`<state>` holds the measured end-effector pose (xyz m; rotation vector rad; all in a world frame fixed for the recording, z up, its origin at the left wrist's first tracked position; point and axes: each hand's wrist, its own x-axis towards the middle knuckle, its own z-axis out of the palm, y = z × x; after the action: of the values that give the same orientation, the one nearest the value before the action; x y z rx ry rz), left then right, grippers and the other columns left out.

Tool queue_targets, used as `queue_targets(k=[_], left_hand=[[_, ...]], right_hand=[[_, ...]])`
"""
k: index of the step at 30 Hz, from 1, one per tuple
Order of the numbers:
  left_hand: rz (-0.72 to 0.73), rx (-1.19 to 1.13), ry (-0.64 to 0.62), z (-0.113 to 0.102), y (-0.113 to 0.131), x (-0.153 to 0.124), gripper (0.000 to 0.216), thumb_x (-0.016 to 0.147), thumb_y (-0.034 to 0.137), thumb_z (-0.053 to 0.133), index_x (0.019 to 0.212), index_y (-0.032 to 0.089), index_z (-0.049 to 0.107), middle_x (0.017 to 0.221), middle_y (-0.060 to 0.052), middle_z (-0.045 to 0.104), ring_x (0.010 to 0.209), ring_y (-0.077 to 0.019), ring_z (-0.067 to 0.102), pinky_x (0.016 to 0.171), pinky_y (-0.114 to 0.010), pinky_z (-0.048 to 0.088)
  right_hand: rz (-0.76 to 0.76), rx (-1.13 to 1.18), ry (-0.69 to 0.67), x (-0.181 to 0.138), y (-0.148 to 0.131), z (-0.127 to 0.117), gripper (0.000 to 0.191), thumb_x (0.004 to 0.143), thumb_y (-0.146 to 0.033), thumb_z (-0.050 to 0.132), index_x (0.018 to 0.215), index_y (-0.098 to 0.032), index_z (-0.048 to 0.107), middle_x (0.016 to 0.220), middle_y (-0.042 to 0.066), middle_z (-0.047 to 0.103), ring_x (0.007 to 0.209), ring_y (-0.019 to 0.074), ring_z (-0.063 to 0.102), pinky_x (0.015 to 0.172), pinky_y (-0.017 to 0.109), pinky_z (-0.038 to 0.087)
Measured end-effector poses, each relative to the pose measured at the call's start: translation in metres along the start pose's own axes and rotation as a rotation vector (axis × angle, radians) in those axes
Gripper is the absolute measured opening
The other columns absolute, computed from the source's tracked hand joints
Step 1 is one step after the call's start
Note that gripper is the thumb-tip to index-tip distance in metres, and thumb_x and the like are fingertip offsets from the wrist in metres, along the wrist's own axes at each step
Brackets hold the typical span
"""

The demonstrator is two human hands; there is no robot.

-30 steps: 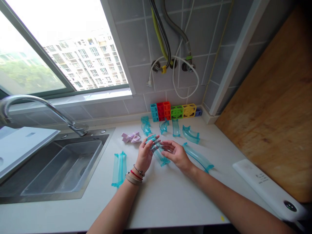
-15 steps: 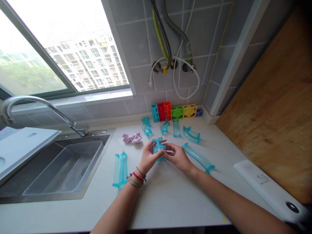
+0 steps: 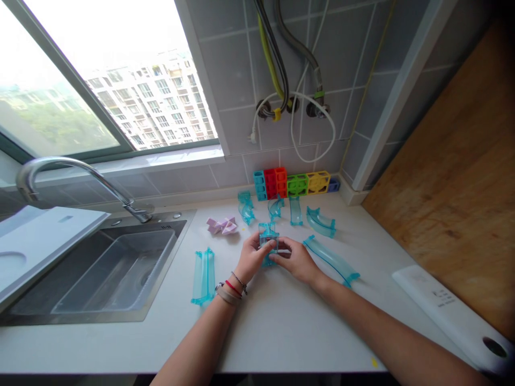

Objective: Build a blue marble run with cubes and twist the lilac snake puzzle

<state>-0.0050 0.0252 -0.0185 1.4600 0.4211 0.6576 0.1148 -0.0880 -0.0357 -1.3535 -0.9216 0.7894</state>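
Both hands grip a clear turquoise plastic toy piece [image 3: 268, 230] over the middle of the white counter. My left hand [image 3: 254, 254] is closed on its left side, thumb across the front. From the right, my right hand [image 3: 295, 259] pinches it with thumb and fingers; the fingers partly hide its lower half. A straight turquoise track piece [image 3: 204, 276] lies left of my left hand. Just right of my right hand rests a long curved track piece [image 3: 332, 260]. Behind them are another curved track [image 3: 321, 222], a short straight track [image 3: 295, 210] and twisted pieces [image 3: 245, 208].
Coloured toy blocks, among them a green block [image 3: 297, 185], line the back wall. A pink folded shape [image 3: 222, 225] lies behind the left hand. The sink [image 3: 148, 300] and faucet [image 3: 92, 174] are left; a long white device [image 3: 446, 308] lies right, beside a wooden board [image 3: 450, 187].
The camera view has shifted slightly, so the scene sits further right. The turquoise piece stands more upright between my hands, and my left fingers have shifted on it.
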Motion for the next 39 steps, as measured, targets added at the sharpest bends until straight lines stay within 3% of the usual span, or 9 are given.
queue_targets(k=[8,15,22,24,26,28,30,34,39], left_hand=[[0.051,0.181,0.007,-0.004,-0.011,0.003,0.039,0.078,0.043,0.081,0.102,0.015,0.071,0.096,-0.009,0.075,0.088,-0.0244,0.071,0.081,-0.035,0.056],[0.170,0.297,0.058,-0.002,0.000,-0.013,0.053,0.090,0.052,0.064,0.130,0.019,0.058,0.125,-0.015,0.067,0.115,-0.0286,0.065,0.093,-0.040,0.054],[0.265,1.080,0.315,-0.037,0.060,-0.079,0.033,0.091,0.042,0.062,0.119,0.024,0.064,0.141,-0.013,0.056,0.133,-0.0310,0.052,0.113,-0.050,0.039],[0.164,1.235,0.449,-0.062,0.077,-0.088,0.041,0.086,0.049,0.063,0.115,0.019,0.064,0.137,-0.018,0.057,0.133,-0.0357,0.051,0.115,-0.053,0.035],[-0.129,1.248,0.504,-0.088,0.089,-0.090,0.062,0.077,0.057,0.066,0.120,0.014,0.059,0.128,-0.023,0.061,0.132,-0.0409,0.051,0.111,-0.054,0.037],[-0.518,1.108,0.505,-0.108,0.094,-0.089,0.073,0.066,0.067,0.071,0.114,0.014,0.058,0.108,-0.020,0.068,0.119,-0.0430,0.060,0.098,-0.052,0.046],[-0.654,1.025,0.468,-0.118,0.094,-0.087,0.069,0.058,0.074,0.073,0.096,0.017,0.061,0.082,-0.013,0.069,0.094,-0.0414,0.068,0.075,-0.047,0.053],[-0.635,0.888,0.415,-0.114,0.084,-0.081,0.063,0.049,0.075,0.077,0.070,0.021,0.053,0.059,0.000,0.056,0.065,-0.0268,0.064,0.050,-0.028,0.043],[-0.486,0.629,0.412,-0.090,0.079,-0.073,0.058,0.059,0.067,0.077,0.079,0.021,0.049,0.078,-0.003,0.065,0.069,-0.0212,0.068,0.055,-0.027,0.049]], right_hand=[[-0.057,-0.060,-0.034,0.005,-0.002,-0.006,0.042,0.077,-0.032,0.078,0.116,-0.018,0.069,0.111,0.010,0.076,0.103,0.0270,0.073,0.092,0.042,0.060],[-0.080,-0.108,0.034,0.010,0.001,-0.007,0.042,0.077,-0.040,0.077,0.111,-0.016,0.070,0.100,0.010,0.077,0.094,0.0263,0.073,0.082,0.039,0.060],[-0.052,-0.083,0.122,0.011,0.000,-0.001,0.045,0.074,-0.042,0.078,0.109,-0.016,0.069,0.097,0.009,0.075,0.089,0.0237,0.071,0.079,0.036,0.058],[-0.045,-0.062,0.115,0.010,-0.002,0.001,0.045,0.073,-0.041,0.079,0.109,-0.017,0.069,0.096,0.008,0.074,0.087,0.0225,0.070,0.079,0.036,0.057],[-0.035,-0.038,0.108,0.009,-0.003,0.001,0.046,0.072,-0.041,0.080,0.109,-0.017,0.069,0.095,0.007,0.074,0.084,0.0216,0.069,0.078,0.036,0.057],[-0.015,-0.013,0.104,0.009,-0.003,0.001,0.045,0.071,-0.041,0.080,0.107,-0.017,0.070,0.089,0.006,0.073,0.080,0.0209,0.069,0.077,0.036,0.057],[0.012,0.015,0.103,0.010,-0.002,0.001,0.045,0.070,-0.042,0.081,0.106,-0.017,0.071,0.084,0.004,0.073,0.076,0.0206,0.068,0.077,0.036,0.056],[0.086,0.110,0.061,0.016,0.003,0.001,0.035,0.076,-0.043,0.076,0.101,-0.017,0.072,0.082,0.006,0.074,0.074,0.0210,0.069,0.070,0.034,0.057],[0.215,0.292,-0.040,0.018,0.005,0.003,0.032,0.090,-0.042,0.058,0.110,-0.018,0.064,0.089,0.010,0.075,0.070,0.0208,0.073,0.060,0.032,0.057]])
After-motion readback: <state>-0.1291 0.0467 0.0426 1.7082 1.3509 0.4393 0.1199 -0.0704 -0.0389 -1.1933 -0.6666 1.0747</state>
